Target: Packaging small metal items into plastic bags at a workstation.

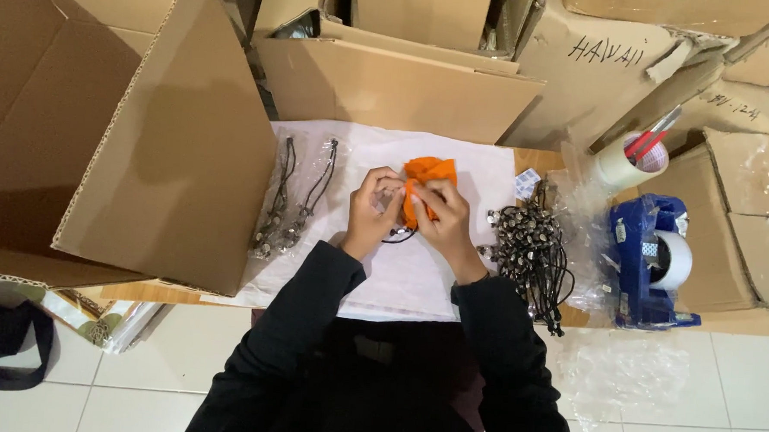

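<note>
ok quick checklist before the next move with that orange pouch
1. Both hands on the orange pouch: ok, left hand and right hand pinch it.
2. Black cord free of snags: cannot tell, fingers hide most of it.
3. Pouch over the white sheet: ok.
4. Loose necklace pile within reach: ok, beside the right hand.
5. Bagged necklaces set apart: ok, left of the hands.

Counts: 1 orange pouch (428, 170). 2 bagged black-cord necklaces (294, 199) at left. 1 heap of loose corded necklaces (532, 244), too tangled to count. 1 blue tape dispenser (646, 262). 1 tape roll (622, 164) w/ approx. 3 pens (652, 137) inside.
</note>
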